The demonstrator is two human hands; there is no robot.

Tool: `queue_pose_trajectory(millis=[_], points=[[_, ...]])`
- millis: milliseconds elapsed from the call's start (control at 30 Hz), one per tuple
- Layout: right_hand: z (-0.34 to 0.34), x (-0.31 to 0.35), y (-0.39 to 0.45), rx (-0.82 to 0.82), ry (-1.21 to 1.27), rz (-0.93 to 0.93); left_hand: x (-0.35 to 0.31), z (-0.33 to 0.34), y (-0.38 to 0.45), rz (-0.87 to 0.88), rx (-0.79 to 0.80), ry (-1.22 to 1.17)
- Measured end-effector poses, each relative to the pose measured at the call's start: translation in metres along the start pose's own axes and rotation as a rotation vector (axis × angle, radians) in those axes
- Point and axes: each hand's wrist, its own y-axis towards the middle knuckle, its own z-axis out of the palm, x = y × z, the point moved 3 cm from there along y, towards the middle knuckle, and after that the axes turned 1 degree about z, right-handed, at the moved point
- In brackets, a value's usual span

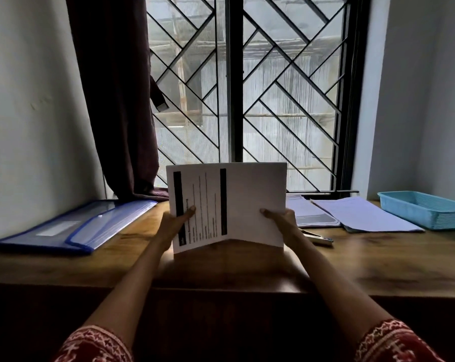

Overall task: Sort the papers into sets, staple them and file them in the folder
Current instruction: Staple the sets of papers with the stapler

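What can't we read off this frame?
- Stapler, head view: mostly behind the right hand.
- Held papers: print too small; sheet count unclear.
- Folder: contents unclear in dim light.
- Blue tray: cut by right edge; inside hidden by wall.

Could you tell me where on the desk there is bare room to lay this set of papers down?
Bare wood lies between the blue folder and the stapler, below the held papers. The right side is crowded: paper stacks and the blue tray.
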Motion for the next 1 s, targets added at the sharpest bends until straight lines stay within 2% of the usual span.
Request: queue_pose_trajectory(millis=[133, 300, 367, 467, 500, 567, 633, 700, 767, 833, 933, 1000], points=[[0.000, -0.012, 0.000, -0.022, -0.022, 0.016, 0.017, 0.002, 0.002, -0.020, -0.019, 0.059], [0.003, 0.007, 0.015, -0.318, -0.158, -0.069, 0.008, 0.009, 0.027, -0.149, -0.153, -0.102], [0.020, 0.012, 0.011, -0.208, -0.092, 0.016, 0.005, 0.018, 0.029, -0.180, -0.183, -0.217], [0.054, 0.016, -0.001, 0.109, 0.206, 0.111, 0.004, 0.046, 0.017, -0.169, -0.185, -0.265], [0.063, 0.016, -0.003, 0.113, 0.327, 0.108, 0.005, 0.059, 0.011, -0.165, -0.169, -0.277], [0.072, 0.019, -0.006, -0.057, 0.431, 0.119, 0.008, 0.078, -0.001, -0.154, -0.137, -0.309], [0.068, 0.022, -0.004, -0.207, 0.390, 0.120, 0.004, 0.078, -0.003, -0.107, -0.134, -0.328], [0.056, 0.029, -0.001, -0.212, 0.314, 0.064, -0.007, 0.060, 0.008, -0.035, -0.143, -0.314], [0.047, 0.037, 0.001, -0.138, 0.213, -0.031, -0.020, 0.034, 0.022, -0.005, -0.084, -0.309], [0.041, 0.046, 0.001, -0.050, 0.199, -0.126, -0.030, 0.013, 0.028, 0.014, 0.087, -0.283], [0.041, 0.058, -0.001, 0.069, 0.130, -0.261, -0.037, -0.001, 0.021, 0.001, 0.390, -0.090], [0.046, 0.062, -0.004, 0.149, -0.009, -0.340, -0.037, 0.000, 0.018, -0.032, 0.449, 0.033]])
